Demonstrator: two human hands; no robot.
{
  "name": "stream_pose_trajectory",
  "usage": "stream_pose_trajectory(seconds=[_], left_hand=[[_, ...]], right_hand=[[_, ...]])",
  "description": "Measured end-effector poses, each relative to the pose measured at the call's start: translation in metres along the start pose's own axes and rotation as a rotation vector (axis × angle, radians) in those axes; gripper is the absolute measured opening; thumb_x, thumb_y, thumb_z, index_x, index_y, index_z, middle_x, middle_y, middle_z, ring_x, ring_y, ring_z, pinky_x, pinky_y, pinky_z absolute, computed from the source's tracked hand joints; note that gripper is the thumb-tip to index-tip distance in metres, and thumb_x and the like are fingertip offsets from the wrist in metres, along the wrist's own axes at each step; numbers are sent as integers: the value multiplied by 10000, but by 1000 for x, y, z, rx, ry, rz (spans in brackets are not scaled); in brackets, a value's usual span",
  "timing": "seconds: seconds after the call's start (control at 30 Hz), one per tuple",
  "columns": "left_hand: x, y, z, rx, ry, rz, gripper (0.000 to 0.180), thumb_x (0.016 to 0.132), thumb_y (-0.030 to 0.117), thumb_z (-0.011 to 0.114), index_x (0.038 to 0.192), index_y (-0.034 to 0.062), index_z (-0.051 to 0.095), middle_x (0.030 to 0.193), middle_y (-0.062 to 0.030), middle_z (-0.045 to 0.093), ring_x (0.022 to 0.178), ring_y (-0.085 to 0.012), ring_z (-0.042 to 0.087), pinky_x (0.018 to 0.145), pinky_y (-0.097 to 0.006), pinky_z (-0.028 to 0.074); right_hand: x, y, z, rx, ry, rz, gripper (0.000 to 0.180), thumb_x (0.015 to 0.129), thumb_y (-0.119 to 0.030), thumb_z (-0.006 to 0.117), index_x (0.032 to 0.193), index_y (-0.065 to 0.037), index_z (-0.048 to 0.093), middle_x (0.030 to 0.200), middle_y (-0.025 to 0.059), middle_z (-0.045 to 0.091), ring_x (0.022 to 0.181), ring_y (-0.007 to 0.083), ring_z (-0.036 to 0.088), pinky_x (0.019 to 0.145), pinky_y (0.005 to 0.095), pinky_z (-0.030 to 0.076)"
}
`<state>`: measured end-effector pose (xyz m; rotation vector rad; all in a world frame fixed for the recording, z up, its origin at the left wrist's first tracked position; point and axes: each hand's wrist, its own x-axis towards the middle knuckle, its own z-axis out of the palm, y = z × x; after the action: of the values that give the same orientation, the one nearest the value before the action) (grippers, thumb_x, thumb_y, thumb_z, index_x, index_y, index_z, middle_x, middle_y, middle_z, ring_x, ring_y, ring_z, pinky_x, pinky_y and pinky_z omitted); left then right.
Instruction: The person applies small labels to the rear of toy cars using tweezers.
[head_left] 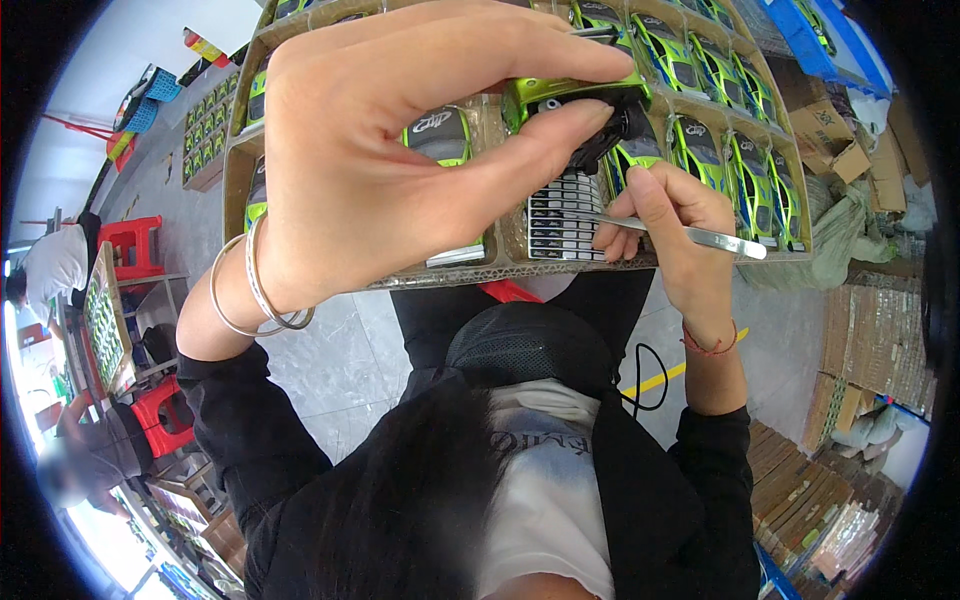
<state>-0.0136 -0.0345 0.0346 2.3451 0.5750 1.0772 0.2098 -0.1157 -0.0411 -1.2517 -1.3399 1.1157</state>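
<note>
Close to the camera, my left hand (390,150) pinches a green and black toy car (522,102) between thumb and fingertips. The car is tilted, and my fingers hide part of it. My right hand (685,225) grips metal tweezers (722,241), their tip over a sheet of small dark stickers (548,222). The right fingertips rest at the sheet's right edge. Beneath both hands is a shallow cardboard tray (480,276) holding rows of green and black toy cars (697,150) in clear plastic pockets.
Another tray of cars (207,130) stands at the far left, near red stools (132,248). Two people work at tables along the left side. Stacked flattened cardboard (870,325) and an open carton (828,140) are on the right. A blue crate (835,45) is at upper right.
</note>
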Motion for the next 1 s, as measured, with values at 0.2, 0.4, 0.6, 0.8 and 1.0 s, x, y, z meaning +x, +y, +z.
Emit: stream_pose_trajectory(seconds=[0.2, 0.4, 0.6, 0.8, 1.0], left_hand=[[1, 0, -2, 65, -17, 76, 311, 810, -81, 740, 1117, -37, 710, 1146, -156, 704, 1051, -202, 680, 899, -292, 555], [1, -2, -6, 139, -79, 208, 319, 808, -79, 743, 1123, -38, 707, 1134, -151, 709, 1035, -188, 684, 887, -284, 553], [-2, 1, 1, 11, -44, 62, 372, 829, -62, 738, 1193, -48, 663, 1122, -139, 707, 1012, -174, 686, 890, -283, 552], [-6, 0, 1, -1, -22, 135, 381, 828, -59, 745, 1199, -50, 657, 1132, -135, 701, 1016, -177, 685, 901, -290, 550], [-6, -1, 0, -32, -84, 85, 446, 773, -21, 803, 1194, -50, 659, 1135, -142, 705, 1015, -186, 694, 875, -290, 552]], right_hand=[[-1, 0, 0, 14, 17, 23, 318, 1035, -214, 534, 843, 9, 651, 687, 80, 680, 537, 76, 585, 501, 202, 455], [1, 0, 1, 20, 45, -41, 329, 1039, -217, 525, 823, 2, 643, 675, 74, 671, 542, 75, 581, 504, 208, 451], [1, -1, 0, -3, 8, 37, 349, 1045, -233, 509, 822, 0, 643, 669, 67, 665, 545, 74, 580, 506, 208, 448], [2, -2, 1, 7, 3, 0, 342, 1041, -232, 513, 819, -3, 635, 679, 68, 666, 556, 75, 586, 509, 216, 452], [-1, -27, -21, 205, -31, -399, 368, 1066, -258, 443, 820, -5, 550, 695, 146, 637, 570, 189, 610, 618, 321, 545]])
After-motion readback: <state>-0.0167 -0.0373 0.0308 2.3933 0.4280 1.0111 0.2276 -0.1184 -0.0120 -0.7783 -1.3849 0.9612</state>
